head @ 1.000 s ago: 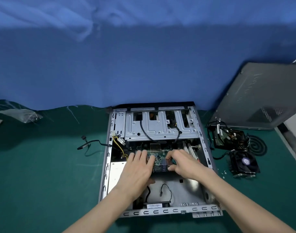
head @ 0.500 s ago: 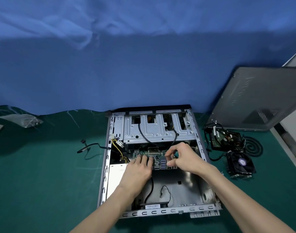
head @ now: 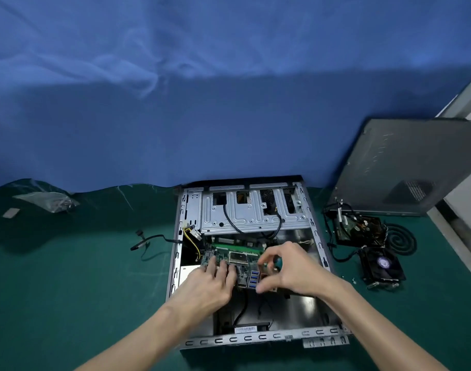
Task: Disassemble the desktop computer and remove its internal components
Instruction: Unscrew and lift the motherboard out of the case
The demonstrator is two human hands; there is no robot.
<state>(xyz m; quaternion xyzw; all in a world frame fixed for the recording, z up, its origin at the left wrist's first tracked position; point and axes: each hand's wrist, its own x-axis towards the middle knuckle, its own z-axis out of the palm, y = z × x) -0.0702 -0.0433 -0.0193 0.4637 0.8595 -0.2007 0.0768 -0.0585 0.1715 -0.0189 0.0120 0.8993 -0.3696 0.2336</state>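
The open desktop case lies flat on the green mat, with a silver drive cage at its far end. A green motherboard sits in the middle, just below the cage. My left hand rests on the board's left part with its fingers stretched out. My right hand pinches the board's near right edge by the port block, thumb below and fingers curled over it. The bare metal case floor shows nearer me, with thin black cables on it.
The grey side panel leans against the wall at right. A removed drive with cables, a cooler fan and a black coil lie right of the case. A loose cable and a plastic bag lie to the left.
Both hands and the motherboard have shifted away from me toward the drive cage, leaving more bare case floor in view. My right hand's fingers have curled tighter round the board's edge.
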